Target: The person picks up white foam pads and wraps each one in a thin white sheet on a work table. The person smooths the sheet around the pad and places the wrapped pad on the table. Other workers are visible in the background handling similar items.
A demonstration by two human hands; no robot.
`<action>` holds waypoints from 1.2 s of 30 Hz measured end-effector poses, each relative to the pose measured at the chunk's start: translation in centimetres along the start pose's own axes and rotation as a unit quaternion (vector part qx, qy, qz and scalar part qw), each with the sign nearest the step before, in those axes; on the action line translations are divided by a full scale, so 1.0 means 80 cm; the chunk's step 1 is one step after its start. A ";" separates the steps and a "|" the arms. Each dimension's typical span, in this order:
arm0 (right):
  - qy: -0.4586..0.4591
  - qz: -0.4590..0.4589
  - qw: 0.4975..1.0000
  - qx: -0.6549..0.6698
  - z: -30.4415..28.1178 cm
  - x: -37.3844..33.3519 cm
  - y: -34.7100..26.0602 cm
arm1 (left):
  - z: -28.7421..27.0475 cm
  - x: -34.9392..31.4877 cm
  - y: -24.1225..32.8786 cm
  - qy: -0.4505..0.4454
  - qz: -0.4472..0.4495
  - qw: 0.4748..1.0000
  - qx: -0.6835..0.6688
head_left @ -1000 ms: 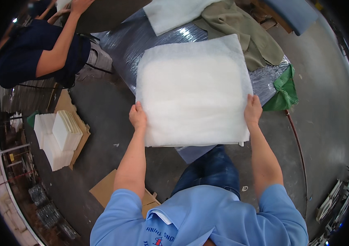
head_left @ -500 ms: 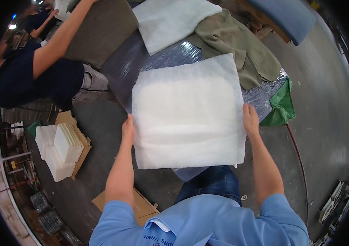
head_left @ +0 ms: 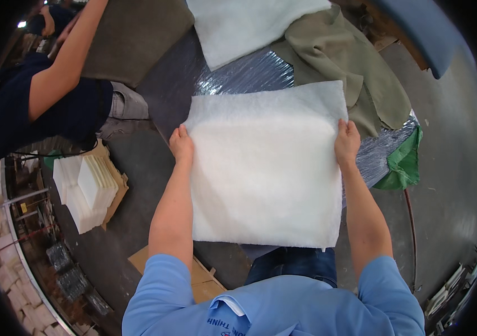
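A white sheet of fluffy batting (head_left: 266, 179) lies over a block-like form, probably a cushion, in front of my body. My left hand (head_left: 182, 144) grips its left edge, fingers curled at the upper side. On the opposite edge my right hand (head_left: 347, 143) holds on in the same way, thumb and fingers closed. The batting's far strip sticks out thin and flat past the thicker middle. Beyond it, a table (head_left: 244, 70) wrapped in shiny plastic film carries a second white batting piece (head_left: 255, 25) and a crumpled olive-green cloth (head_left: 328, 50).
At the left a co-worker in a dark shirt (head_left: 42, 112) stands by a large brown panel (head_left: 137, 42). Stacked white foam pieces (head_left: 90, 187) sit on cardboard on the floor. Green plastic (head_left: 403, 162) hangs off the table's right end. A blue padded piece (head_left: 423, 33) is far right.
Both my hands have moved farther up along the batting's sides. The inner block's outline shows less sharply, and the view has shifted slightly. The co-worker's arm has moved a little.
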State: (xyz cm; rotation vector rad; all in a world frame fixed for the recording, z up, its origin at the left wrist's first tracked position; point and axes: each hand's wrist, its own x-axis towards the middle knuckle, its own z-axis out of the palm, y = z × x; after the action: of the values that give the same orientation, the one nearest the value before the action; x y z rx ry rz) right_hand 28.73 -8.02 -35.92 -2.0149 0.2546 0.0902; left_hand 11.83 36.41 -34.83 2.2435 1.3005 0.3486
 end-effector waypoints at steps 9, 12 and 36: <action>-0.044 0.068 0.997 0.004 -0.010 0.019 0.023 | -0.001 0.009 0.000 -0.112 -0.190 0.950 -0.219; -0.056 0.128 0.984 0.108 -0.019 0.003 -0.003 | -0.028 0.005 -0.006 -0.099 -0.238 0.921 -0.292; -0.042 0.096 0.991 0.082 -0.045 -0.077 0.043 | -0.049 -0.054 -0.041 -0.161 -0.138 0.959 -0.189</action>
State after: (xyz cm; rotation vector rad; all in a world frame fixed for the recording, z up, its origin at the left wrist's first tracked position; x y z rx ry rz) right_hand 21.83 -11.81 -36.26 -1.8150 0.3888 0.2665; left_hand 5.45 35.22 -33.23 1.6924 1.2292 0.1089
